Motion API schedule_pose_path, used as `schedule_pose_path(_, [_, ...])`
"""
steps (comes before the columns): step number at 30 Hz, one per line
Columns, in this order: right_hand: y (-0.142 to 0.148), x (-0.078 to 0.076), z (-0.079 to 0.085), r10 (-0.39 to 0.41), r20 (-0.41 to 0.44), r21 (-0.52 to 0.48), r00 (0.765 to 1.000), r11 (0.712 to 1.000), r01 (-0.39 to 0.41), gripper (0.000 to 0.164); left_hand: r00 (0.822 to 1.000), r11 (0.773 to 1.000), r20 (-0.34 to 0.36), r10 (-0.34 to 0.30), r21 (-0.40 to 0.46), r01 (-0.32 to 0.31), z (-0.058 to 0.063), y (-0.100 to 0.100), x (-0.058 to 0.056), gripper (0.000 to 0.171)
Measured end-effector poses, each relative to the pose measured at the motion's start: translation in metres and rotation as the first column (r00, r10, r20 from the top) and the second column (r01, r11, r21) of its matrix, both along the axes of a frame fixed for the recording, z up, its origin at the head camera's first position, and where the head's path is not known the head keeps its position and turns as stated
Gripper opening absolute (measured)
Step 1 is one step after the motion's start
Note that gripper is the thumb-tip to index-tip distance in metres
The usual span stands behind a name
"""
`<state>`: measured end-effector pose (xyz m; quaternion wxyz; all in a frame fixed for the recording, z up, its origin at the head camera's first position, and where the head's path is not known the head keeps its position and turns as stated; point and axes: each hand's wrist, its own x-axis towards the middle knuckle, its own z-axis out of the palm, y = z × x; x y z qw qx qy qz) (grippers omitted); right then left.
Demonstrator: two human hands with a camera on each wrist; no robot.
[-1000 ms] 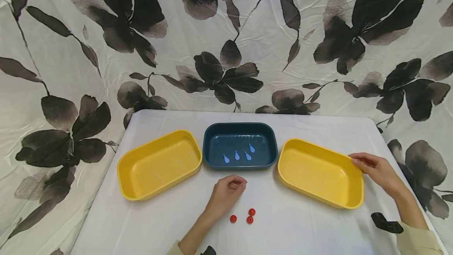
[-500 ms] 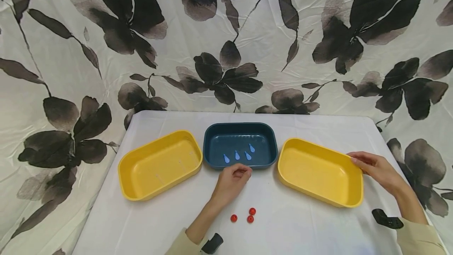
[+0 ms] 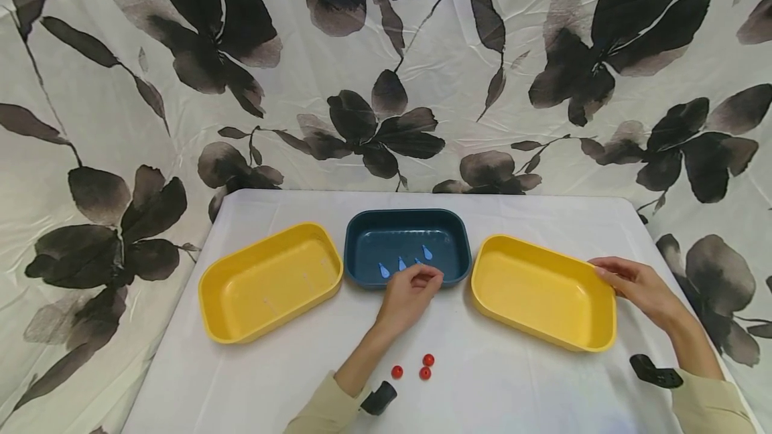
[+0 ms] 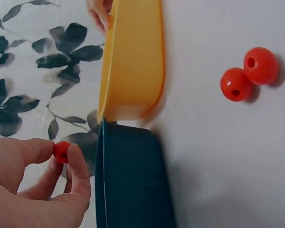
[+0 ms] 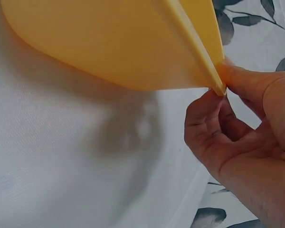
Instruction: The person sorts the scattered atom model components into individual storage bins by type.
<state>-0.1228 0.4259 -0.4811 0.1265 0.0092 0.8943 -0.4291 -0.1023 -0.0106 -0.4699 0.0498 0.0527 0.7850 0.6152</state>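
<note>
My left hand (image 3: 410, 295) is over the front rim of the dark blue tray (image 3: 374, 218). In the left wrist view, its thumb and fingertip pinch a red bead (image 4: 61, 152). Several blue drop-shaped pieces (image 3: 384, 271) lie in the tray, partly hidden by the hand. My right hand (image 3: 648, 290) grips the rim of the right yellow tray (image 3: 543, 293) at its far right side; the right wrist view shows thumb and fingers on either side of the rim. Three more red beads (image 3: 425, 373) lie on the white table in front of the blue tray.
At the left stands another yellow tray (image 3: 271, 280) with a few small clear pieces (image 3: 307, 280) in it. The white-covered table (image 3: 506, 387) ends at the back against a floral curtain (image 3: 386, 52).
My left hand has moved forward and slightly right, from the table in front of the blue tray to over its front rim. The right hand stays on the yellow tray's rim.
</note>
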Motion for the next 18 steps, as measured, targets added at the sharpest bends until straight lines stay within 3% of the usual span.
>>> schedule_pose_path(18, [0.001,-0.002,-0.001,-0.009,0.015,-0.019,1.0,1.0,0.009,0.059,1.0,1.0,-0.011,-0.014,-0.003,0.014,-0.001,0.028,-0.017,0.019])
